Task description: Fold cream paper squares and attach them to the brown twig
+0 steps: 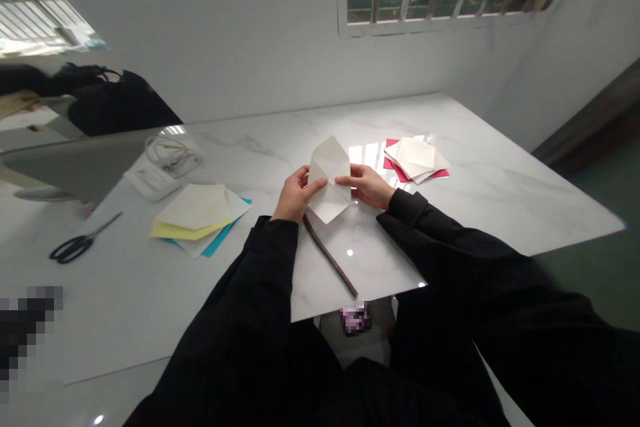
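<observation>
Held up over the middle of the table is a white paper envelope (pixel 330 203), its pointed flap raised at the top and its folds meeting near the centre. My left hand (pixel 295 193) grips its left edge, thumb lying on the front. On the opposite edge my right hand (pixel 369 185) is closed, with the thumb pressed near the middle folds. The fingers behind the paper are partly hidden. A thin dark brown stick (pixel 333 260) lies on the table below the envelope, its upper end close to my left wrist.
Left of my hands lies a pile of white, yellow and blue papers or envelopes (pixel 195 208). Black-handled scissors (pixel 83 241) and a bundled white cable (pixel 173 157) are farther left. White and red envelopes (pixel 415 159) sit at right on the marble-patterned table (pixel 510 193), before a wall.
</observation>
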Available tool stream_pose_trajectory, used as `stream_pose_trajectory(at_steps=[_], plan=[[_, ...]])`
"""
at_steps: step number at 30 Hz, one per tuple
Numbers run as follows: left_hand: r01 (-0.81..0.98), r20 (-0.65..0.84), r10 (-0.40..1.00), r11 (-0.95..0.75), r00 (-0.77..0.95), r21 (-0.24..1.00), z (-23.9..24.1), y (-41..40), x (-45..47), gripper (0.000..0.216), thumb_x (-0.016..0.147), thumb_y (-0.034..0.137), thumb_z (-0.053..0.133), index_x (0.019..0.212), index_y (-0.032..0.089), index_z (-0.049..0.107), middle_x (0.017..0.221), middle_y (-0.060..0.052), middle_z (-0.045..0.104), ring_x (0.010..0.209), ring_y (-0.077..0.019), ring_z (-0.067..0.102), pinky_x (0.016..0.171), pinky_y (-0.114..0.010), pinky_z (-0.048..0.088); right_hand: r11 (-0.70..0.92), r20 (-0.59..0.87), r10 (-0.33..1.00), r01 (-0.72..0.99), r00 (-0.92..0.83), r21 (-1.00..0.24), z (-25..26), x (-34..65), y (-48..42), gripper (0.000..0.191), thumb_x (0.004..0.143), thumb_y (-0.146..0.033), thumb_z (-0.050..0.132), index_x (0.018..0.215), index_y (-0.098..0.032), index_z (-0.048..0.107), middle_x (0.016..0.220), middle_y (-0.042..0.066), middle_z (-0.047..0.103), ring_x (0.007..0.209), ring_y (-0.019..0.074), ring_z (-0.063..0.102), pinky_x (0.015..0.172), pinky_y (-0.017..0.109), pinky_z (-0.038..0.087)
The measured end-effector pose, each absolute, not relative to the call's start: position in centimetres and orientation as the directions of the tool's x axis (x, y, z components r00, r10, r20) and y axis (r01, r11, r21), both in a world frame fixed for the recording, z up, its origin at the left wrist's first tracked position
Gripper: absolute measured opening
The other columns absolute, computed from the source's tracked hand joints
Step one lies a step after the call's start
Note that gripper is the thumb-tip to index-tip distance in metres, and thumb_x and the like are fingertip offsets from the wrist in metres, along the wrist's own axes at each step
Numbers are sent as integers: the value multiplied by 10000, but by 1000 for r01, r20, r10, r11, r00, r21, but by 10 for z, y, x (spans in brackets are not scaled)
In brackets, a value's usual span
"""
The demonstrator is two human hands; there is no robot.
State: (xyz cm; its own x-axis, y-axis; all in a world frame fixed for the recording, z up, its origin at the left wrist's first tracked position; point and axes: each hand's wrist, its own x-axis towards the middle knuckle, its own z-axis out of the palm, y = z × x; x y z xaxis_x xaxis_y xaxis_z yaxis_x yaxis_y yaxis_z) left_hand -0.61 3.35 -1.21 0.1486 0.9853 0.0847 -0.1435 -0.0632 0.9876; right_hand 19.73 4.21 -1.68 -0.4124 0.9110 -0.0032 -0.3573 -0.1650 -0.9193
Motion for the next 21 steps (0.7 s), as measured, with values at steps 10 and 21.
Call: stream_pose_trajectory(at_steps=[10,21], plan=[[-137,91,988,-74,123,988,-9,31,-4,629,656,455,959,1149,153,711,988,-99,800,833,-267,750,783,-380,593,-144,0,925,-351,-380,-925,-16,196,41,467,666,-374,968,1046,-196,764,1071,65,816,935,217,751,791,313,613],[-134,67,987,-47,144,990,-10,31,-6,683,625,455,981,1173,140,720,988,-111,810,827,-272,760,781,-383,605,-128,13,925,-346,-379,-930,-17,195,42,426,669,-324,954,1027,-187,768,1047,69,816,949,223,748,839,346,627]])
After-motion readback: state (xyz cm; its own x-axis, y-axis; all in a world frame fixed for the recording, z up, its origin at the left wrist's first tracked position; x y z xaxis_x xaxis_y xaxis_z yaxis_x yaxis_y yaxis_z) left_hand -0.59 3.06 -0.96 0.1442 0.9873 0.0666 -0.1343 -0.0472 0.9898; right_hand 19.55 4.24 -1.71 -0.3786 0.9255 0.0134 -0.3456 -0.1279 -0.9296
